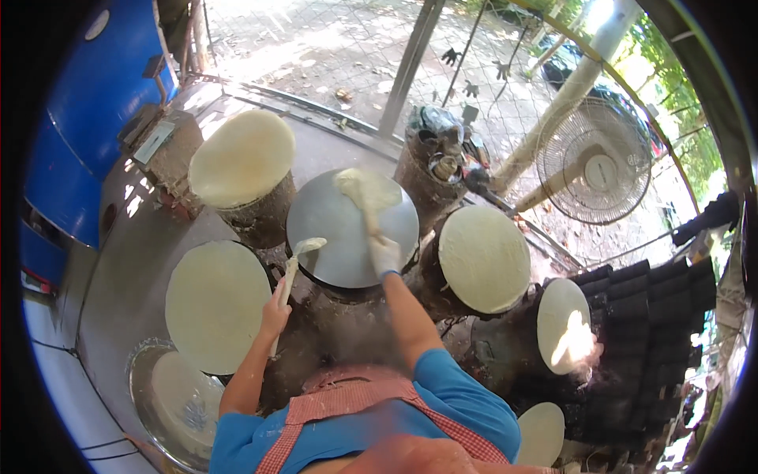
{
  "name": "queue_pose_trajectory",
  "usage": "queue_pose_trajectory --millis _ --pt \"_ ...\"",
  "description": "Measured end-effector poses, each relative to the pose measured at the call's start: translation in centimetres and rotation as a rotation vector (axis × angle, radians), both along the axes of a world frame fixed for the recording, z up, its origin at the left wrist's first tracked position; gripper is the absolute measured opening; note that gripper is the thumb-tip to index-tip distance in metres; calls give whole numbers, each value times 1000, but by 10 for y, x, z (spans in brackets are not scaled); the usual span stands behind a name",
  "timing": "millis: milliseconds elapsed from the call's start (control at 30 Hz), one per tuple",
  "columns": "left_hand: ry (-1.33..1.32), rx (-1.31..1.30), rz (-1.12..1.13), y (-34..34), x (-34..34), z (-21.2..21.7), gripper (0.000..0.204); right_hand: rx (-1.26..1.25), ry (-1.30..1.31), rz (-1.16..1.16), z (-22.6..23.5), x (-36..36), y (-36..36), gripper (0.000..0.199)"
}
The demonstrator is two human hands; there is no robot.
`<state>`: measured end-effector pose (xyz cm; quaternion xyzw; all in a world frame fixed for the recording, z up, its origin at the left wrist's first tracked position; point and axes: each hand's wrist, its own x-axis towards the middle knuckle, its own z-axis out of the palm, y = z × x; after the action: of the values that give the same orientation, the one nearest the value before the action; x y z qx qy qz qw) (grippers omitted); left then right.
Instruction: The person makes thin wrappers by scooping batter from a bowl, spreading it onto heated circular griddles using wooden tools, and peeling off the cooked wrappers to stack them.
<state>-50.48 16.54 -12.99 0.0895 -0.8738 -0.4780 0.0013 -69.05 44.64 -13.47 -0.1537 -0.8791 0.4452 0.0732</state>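
Head view: looking down on two hands, apart, each closed on its own tool above a ring of round plates.
Right hand (386, 257): pale, seemingly gloved, fingers wrapped round the spreader (369, 217), whose blurred head meets the batter.
Left hand (275, 314): closed round the handle of a batter-coated paddle (290, 278), its tip over the griddle's near left edge.
Griddle (322, 229): front centre, mostly bare grey; the batter (384, 195) lies on its far side.
Spreading well: best done, I judge, with the spreader nearly flat, light even pressure and curving strokes toward the bare part (before the batter sets), the paddle held clear to avoid drips.
Count: hands, two; tools, two; bare griddle, one; pale rounds (483, 259), five (one partly hidden by the sleeve); basin (139, 395), one, lower left; fan (600, 171), one.
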Motion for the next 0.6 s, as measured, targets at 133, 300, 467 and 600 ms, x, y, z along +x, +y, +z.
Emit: queue_pose_trajectory --millis 133,300,467,600 --pt "-32 24 22 -5 18 11 73 343 -149 233 67 2 24 40" --pt "-66 -3 30 -9 16 -2 76 -311 119 154 -16 27 42 28" --pt "-253 106 182 6 24 25 73 -284 -167 349 41 18 22 32" --pt "-200 391 260 15 15 46 72 -809 -97 161 5 13 86 29"
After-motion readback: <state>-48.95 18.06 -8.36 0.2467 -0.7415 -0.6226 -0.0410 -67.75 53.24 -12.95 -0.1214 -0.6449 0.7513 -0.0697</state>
